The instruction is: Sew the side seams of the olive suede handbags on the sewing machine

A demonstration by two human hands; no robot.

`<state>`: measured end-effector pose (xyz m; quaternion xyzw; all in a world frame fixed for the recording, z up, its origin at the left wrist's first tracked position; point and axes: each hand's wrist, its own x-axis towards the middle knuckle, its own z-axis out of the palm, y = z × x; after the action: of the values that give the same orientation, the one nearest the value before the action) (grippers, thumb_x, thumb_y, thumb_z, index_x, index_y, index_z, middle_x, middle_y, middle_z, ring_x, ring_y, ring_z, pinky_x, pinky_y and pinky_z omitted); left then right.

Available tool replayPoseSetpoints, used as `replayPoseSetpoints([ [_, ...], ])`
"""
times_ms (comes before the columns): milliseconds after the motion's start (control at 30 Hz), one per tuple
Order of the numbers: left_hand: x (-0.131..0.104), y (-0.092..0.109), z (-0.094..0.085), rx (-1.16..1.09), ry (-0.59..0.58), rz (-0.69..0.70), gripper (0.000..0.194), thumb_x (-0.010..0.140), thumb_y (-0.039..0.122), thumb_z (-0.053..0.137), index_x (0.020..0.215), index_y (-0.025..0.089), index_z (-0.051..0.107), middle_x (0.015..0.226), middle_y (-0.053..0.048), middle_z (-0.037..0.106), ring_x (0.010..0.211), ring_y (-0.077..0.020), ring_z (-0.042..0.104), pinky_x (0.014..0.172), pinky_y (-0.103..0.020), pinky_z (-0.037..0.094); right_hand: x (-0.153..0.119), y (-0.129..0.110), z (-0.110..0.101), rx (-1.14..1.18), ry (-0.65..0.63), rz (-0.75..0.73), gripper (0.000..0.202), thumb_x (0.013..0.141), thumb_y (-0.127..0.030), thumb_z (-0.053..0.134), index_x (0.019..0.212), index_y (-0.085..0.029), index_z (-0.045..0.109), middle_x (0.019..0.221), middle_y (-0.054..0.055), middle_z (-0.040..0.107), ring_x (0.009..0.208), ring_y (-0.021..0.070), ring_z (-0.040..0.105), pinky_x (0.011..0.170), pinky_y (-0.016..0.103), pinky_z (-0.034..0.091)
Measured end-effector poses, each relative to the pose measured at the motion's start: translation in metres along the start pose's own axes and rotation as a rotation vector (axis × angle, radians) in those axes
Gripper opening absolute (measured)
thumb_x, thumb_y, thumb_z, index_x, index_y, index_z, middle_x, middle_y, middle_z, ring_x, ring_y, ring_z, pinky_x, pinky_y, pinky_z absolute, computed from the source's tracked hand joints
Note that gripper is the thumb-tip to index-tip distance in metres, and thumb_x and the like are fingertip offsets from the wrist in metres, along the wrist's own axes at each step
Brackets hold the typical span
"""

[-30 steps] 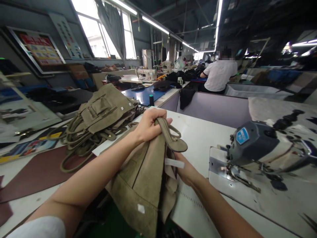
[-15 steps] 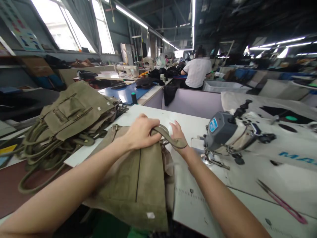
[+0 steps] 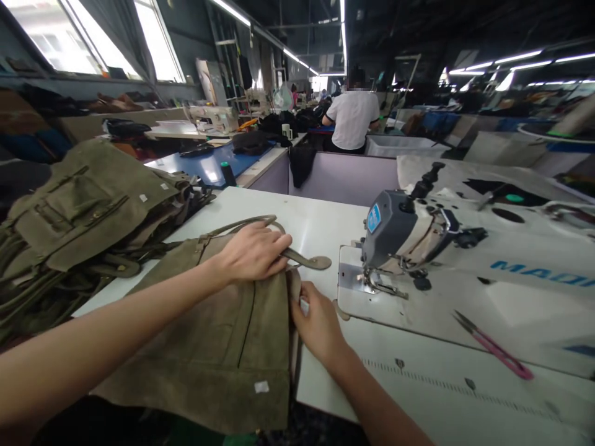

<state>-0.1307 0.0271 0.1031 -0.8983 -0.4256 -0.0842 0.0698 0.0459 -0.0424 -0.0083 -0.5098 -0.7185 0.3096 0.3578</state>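
Note:
An olive-green fabric bag panel (image 3: pixel 199 347) lies across the front of the white table and hangs over its edge. My left hand (image 3: pixel 255 251) is closed around a green strap (image 3: pixel 313 261) at the panel's upper edge, and the strap's rounded end sticks out to the right. My right hand (image 3: pixel 318 316) pinches the panel's right edge, where a paler layer shows; its fingertips are partly hidden behind the fabric. Right of the hands stands a sewing machine (image 3: pixel 390 232), its needle area apart from the panel.
A pile of similar green bag pieces (image 3: pixel 79 210) with straps lies at the left. Pink-handled thread snips (image 3: pixel 495 347) rest on the machine bed at the right. A dark thread cone (image 3: pixel 227 174) stands behind the table. Farther back sits a person in a white shirt (image 3: pixel 353 121).
My right hand has left the strap and come down to the panel's right edge. The left hand still grips the strap. The whole view has shifted slightly.

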Motion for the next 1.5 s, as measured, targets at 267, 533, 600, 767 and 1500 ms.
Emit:
replayPoseSetpoints([
  [267, -0.025, -0.003, 0.035, 0.086, -0.151, -0.218, 0.023, 0.094, 0.036, 0.041, 0.092, 0.015, 0.051, 0.082, -0.011, 0.059, 0.078, -0.0284, 0.058, 0.076, -0.043, 0.042, 0.008, -0.011, 0.005, -0.227, -0.083, -0.024, 0.029, 0.082, -0.007, 0.048, 0.107, -0.015, 0.059, 0.092, 0.012, 0.069, 0.086, 0.0290, 0.065, 0.073, 0.035, 0.047],
  [533, -0.028, -0.035, -0.003, -0.383, -0.360, -0.176, 0.019, 0.076, 0.025, 0.045, 0.088, 0.020, 0.058, 0.083, -0.001, 0.066, 0.076, -0.0187, 0.062, 0.067, -0.025, 0.047, 0.000, 0.000, -0.002, -0.234, -0.081, -0.060, 0.056, 0.081, -0.007, 0.047, 0.136, -0.020, 0.044, 0.110, 0.010, 0.068, 0.092, 0.0256, 0.066, 0.080, 0.034, 0.050],
  [600, -0.028, -0.035, -0.020, -0.444, -0.467, -0.150, 0.027, 0.072, 0.023, 0.051, 0.095, 0.021, 0.063, 0.092, -0.001, 0.069, 0.083, -0.0207, 0.064, 0.071, -0.026, 0.047, -0.001, 0.000, -0.002, -0.207, -0.074, -0.075, 0.061, 0.082, -0.006, 0.046, 0.141, -0.021, 0.040, 0.112, 0.010, 0.066, 0.093, 0.0254, 0.065, 0.081, 0.035, 0.051],
  [767, -0.022, -0.017, -0.001, -0.561, -0.674, -0.116, 0.039, 0.066, 0.015, 0.049, 0.103, 0.017, 0.064, 0.097, -0.004, 0.069, 0.088, -0.0216, 0.064, 0.078, -0.027, 0.049, -0.007, -0.002, -0.007, -0.216, -0.071, -0.137, 0.060, 0.069, 0.002, 0.048, 0.125, -0.018, 0.057, 0.118, 0.013, 0.059, 0.103, 0.0282, 0.059, 0.088, 0.040, 0.051],
  [1500, -0.022, 0.015, 0.071, -0.349, -0.305, -0.378, 0.050, 0.072, 0.056, 0.072, 0.104, 0.022, 0.052, 0.092, -0.001, 0.062, 0.085, -0.0232, 0.061, 0.065, -0.029, 0.042, -0.075, -0.018, -0.019, 0.739, -0.327, 0.494, 0.041, 0.081, -0.035, 0.068, 0.115, -0.016, 0.057, 0.111, 0.012, 0.069, 0.100, 0.0275, 0.068, 0.087, 0.041, 0.055],
])
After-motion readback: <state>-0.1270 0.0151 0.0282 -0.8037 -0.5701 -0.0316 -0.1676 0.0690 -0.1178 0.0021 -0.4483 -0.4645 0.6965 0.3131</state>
